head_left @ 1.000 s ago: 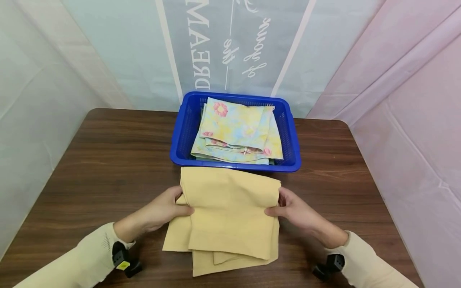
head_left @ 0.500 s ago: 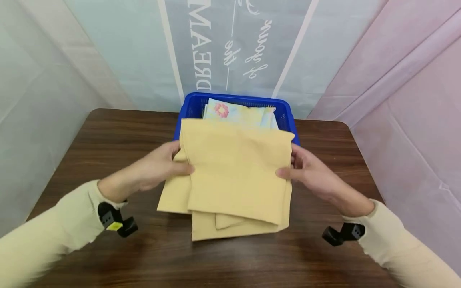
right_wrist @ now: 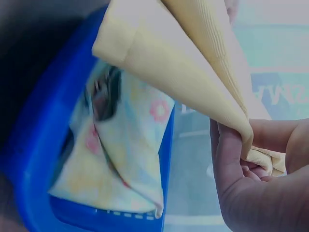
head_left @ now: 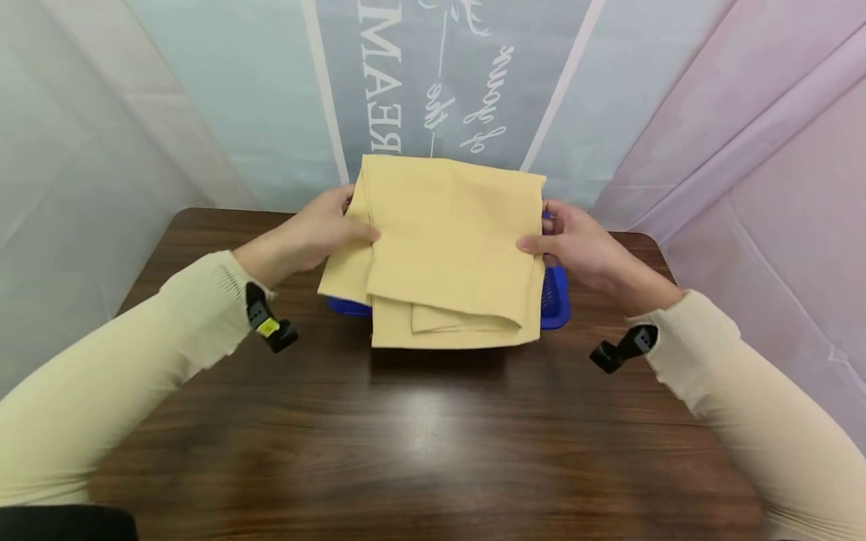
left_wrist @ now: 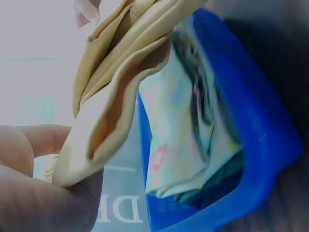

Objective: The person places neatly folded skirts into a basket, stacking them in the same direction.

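A folded pale yellow cloth (head_left: 453,240) hangs above the blue basket (head_left: 556,297), covering most of it in the head view. My left hand (head_left: 325,231) pinches the cloth's left edge, thumb on top. On the opposite edge, my right hand (head_left: 575,244) pinches the cloth the same way. Both wrist views show a gap between the cloth and the basket. Inside the basket lies a folded floral cloth (right_wrist: 116,154) in yellow and light blue with pink flowers. A dark green fabric (left_wrist: 224,179) shows beneath it in the left wrist view.
The basket stands at the back of a dark brown wooden table (head_left: 433,436). Behind it hangs a grey and pale blue backdrop (head_left: 467,83) with white lettering. Pale curtains (head_left: 778,225) close off both sides.
Both hands have lifted the yellow cloth off the table and carried it away from me, from in front of the basket to above it. The cloth now hides most of the basket.
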Demonstrator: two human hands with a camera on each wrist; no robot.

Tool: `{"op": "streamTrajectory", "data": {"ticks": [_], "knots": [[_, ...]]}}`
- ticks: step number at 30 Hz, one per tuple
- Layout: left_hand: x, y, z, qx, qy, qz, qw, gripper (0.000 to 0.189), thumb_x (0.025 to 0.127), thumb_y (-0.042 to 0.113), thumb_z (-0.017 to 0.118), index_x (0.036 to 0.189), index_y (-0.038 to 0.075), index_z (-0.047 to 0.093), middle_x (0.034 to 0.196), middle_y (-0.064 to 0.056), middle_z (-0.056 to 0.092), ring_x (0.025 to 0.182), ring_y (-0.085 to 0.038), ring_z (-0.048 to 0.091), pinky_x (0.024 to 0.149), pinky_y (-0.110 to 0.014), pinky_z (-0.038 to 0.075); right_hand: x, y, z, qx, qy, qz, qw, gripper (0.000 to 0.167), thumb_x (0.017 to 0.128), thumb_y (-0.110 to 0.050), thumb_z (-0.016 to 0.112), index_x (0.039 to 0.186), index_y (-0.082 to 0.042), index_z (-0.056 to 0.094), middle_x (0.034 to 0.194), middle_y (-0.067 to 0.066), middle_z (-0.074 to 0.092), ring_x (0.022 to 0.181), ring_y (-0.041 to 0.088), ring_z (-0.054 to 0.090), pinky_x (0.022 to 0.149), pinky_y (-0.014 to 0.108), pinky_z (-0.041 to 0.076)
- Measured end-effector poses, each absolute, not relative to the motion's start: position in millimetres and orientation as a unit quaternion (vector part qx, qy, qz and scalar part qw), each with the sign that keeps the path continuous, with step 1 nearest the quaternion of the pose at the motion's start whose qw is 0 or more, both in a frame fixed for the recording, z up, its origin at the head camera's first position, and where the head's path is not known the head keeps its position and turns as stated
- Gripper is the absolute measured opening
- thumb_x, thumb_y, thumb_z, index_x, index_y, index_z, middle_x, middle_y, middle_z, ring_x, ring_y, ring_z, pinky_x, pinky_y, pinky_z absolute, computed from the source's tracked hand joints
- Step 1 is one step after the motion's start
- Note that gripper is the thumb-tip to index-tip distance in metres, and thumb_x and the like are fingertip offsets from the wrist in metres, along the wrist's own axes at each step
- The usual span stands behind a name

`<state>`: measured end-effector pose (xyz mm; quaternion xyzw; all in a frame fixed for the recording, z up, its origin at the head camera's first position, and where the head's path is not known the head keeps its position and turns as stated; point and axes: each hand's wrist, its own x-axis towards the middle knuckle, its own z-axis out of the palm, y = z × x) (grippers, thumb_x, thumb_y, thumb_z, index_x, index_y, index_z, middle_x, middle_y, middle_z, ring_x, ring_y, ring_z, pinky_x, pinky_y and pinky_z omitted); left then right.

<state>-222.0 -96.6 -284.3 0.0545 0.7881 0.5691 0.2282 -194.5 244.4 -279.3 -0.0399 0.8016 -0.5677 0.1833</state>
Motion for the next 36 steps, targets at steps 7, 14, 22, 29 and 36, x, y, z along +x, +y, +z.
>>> {"op": "streamTrajectory", "data": {"ticks": [7, 14, 22, 29, 36], "knots": [[-261.9, -78.1, -292.6, 0.031, 0.819, 0.539, 0.196, 0.067, 0.094, -0.003, 0.065, 0.152, -0.002, 0.031, 0.138, -0.025, 0.053, 0.113, -0.040, 0.064, 0.091, -0.048, 0.058, -232.5, 248.5, -291.9, -0.004, 0.828, -0.531, 0.180, 0.060, 0.104, -0.004, 0.056, 0.157, 0.000, 0.027, 0.140, 0.021, 0.053, 0.099, 0.011, 0.067, 0.082, 0.031, 0.060], [-278.8, -66.2, -314.9, 0.056, 0.866, 0.467, 0.168, 0.068, 0.093, -0.003, 0.067, 0.149, -0.006, 0.030, 0.137, -0.027, 0.049, 0.117, -0.040, 0.059, 0.098, -0.047, 0.053, -253.9, 248.2, -317.5, 0.018, 0.851, -0.493, 0.179, 0.059, 0.103, -0.004, 0.058, 0.154, 0.004, 0.030, 0.143, 0.026, 0.052, 0.108, 0.023, 0.065, 0.090, 0.040, 0.059], [-284.1, -51.3, -329.8, 0.105, 0.924, 0.317, 0.188, 0.098, 0.095, 0.004, 0.067, 0.163, 0.003, -0.004, 0.151, -0.027, 0.045, 0.131, -0.039, 0.050, 0.102, -0.044, 0.047, -257.6, 242.1, -334.3, 0.058, 0.873, -0.444, 0.190, 0.065, 0.104, -0.007, 0.058, 0.156, 0.007, 0.023, 0.144, 0.031, 0.046, 0.124, 0.043, 0.056, 0.103, 0.055, 0.049], [-287.0, -45.6, -332.0, 0.160, 0.934, 0.209, 0.244, 0.091, 0.094, 0.011, 0.070, 0.160, -0.005, 0.011, 0.164, -0.025, 0.023, 0.151, -0.036, 0.026, 0.122, -0.042, 0.027, -255.7, 242.7, -342.1, 0.064, 0.899, -0.375, 0.217, 0.067, 0.105, -0.011, 0.054, 0.157, 0.008, 0.016, 0.133, 0.029, 0.048, 0.103, 0.031, 0.058, 0.094, 0.047, 0.056], [-287.5, -47.2, -338.7, 0.158, 0.925, 0.203, 0.278, 0.095, 0.094, 0.010, 0.071, 0.161, -0.005, 0.005, 0.165, -0.025, 0.018, 0.153, -0.035, 0.020, 0.124, -0.041, 0.021, -255.3, 239.2, -346.2, 0.056, 0.903, -0.346, 0.249, 0.065, 0.106, -0.010, 0.051, 0.157, 0.010, 0.016, 0.133, 0.030, 0.047, 0.114, 0.036, 0.057, 0.095, 0.045, 0.056]]}}
